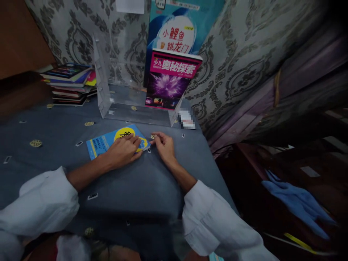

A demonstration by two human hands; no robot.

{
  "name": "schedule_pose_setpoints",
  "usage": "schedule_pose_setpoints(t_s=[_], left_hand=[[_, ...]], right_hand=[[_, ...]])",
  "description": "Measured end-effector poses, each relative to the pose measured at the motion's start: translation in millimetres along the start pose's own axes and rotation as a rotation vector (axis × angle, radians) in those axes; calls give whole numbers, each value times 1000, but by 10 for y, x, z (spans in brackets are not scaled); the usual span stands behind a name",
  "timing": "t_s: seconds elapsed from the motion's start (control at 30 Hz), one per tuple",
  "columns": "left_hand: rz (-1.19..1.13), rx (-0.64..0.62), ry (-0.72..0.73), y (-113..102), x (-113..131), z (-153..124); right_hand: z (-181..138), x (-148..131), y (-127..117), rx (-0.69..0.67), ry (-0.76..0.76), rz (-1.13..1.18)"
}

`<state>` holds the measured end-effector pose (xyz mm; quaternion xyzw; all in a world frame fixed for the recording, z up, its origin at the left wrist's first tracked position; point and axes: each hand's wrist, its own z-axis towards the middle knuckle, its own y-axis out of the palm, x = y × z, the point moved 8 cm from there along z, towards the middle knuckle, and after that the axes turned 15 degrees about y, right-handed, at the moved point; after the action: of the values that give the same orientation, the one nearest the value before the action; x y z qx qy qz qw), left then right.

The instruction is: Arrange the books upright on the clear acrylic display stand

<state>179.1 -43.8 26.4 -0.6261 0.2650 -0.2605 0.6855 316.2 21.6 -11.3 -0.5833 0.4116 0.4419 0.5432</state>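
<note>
A thin blue book with a yellow circle lies flat on the dark blue cloth-covered table. My left hand rests on its right part, fingers bent down over the cover and gripping its near right edge. My right hand sits just right of the book's corner, fingers curled and pinched together near that corner; what they hold is too small to make out. Both arms wear rolled-up white sleeves.
A clear acrylic stand at the back holds a pink-and-purple book upright, with a larger blue book behind it. A stack of books lies back left. The table's right edge drops off; a blue cloth lies below.
</note>
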Motion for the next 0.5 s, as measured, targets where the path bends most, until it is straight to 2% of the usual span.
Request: schedule_pose_setpoints(t_s=[0.1,0.3,0.5], left_hand=[[-5,19,8,-10,14,-2],[-20,-20,-31,-8,26,11],[-58,-14,-21,16,7,25]], right_hand=[[-28,-28,-34,6,-13,0],[-85,-84,-105,36,-12,-17],[-191,-171,-69,8,-66,-75]])
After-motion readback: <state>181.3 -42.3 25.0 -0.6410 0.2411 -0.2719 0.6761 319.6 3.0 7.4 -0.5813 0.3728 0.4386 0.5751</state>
